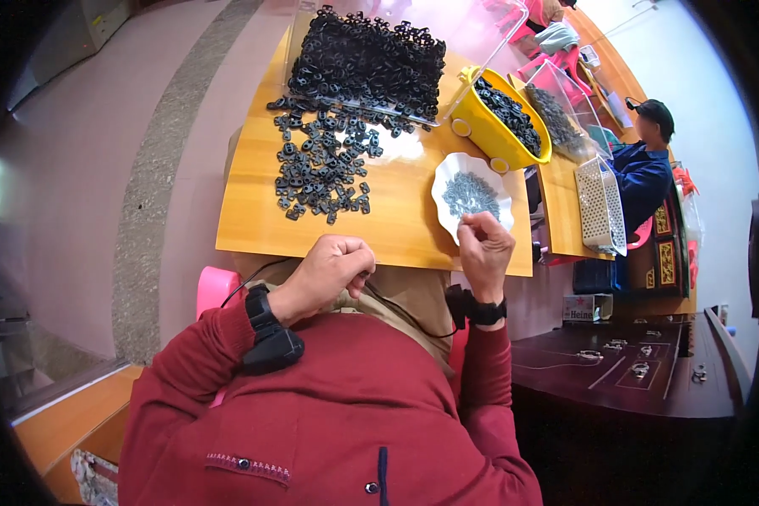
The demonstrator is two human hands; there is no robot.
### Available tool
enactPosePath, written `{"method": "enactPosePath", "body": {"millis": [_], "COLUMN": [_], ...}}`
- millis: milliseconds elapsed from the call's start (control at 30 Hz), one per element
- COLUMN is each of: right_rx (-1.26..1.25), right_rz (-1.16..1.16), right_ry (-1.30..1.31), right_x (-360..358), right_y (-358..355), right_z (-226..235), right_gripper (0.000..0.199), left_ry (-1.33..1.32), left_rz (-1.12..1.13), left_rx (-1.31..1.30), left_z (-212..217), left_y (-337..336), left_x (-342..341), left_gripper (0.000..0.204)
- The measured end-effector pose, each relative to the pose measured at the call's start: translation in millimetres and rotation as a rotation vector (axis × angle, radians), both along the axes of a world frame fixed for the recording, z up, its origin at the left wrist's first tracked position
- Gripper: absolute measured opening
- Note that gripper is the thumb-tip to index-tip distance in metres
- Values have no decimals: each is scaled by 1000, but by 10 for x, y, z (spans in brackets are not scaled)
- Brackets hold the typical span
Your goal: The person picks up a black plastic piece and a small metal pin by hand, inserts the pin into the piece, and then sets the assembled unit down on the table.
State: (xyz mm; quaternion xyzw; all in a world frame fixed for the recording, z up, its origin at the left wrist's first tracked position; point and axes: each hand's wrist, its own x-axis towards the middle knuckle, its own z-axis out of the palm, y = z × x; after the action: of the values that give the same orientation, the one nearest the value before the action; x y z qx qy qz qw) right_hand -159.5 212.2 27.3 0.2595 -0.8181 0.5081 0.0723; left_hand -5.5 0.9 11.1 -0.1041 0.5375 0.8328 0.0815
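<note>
My right hand (486, 257) is at the near rim of a white scalloped dish (444, 181), its thumb and fingertips pinched together. Small grey metallic bits (471, 194) fill the dish, too fine to name. Whatever is in the pinch is too small to make out. My left hand (333, 268) is closed just off the table's front edge, and its curled fingers hide anything inside. Beyond it, a loose pile of small black plastic pieces with holes (320, 164) spreads over the wooden table (253, 198). More of them heap up in a clear bin (367, 67) lying open toward me.
Behind the dish stands a yellow wheeled tub (481, 139) of dark pieces. At right, another table holds a clear bin (557, 118) and a white perforated basket (599, 202). A person (643, 169) in dark blue sits there. A dark cabinet surface (616, 363) lies at lower right.
</note>
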Motion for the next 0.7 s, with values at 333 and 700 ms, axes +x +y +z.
{"method": "enactPosePath", "body": {"millis": [333, 700], "right_rx": [232, -166], "right_rz": [-70, 680], "right_ry": [151, -588], "right_x": [-72, 513], "right_y": [89, -367], "right_z": [50, 47], "right_gripper": [21, 18], "left_ry": [-52, 5], "left_rz": [-15, -35], "left_rx": [144, 297], "left_z": [-10, 16], "left_y": [10, 2], "left_x": [0, 30], "left_gripper": [19, 18]}}
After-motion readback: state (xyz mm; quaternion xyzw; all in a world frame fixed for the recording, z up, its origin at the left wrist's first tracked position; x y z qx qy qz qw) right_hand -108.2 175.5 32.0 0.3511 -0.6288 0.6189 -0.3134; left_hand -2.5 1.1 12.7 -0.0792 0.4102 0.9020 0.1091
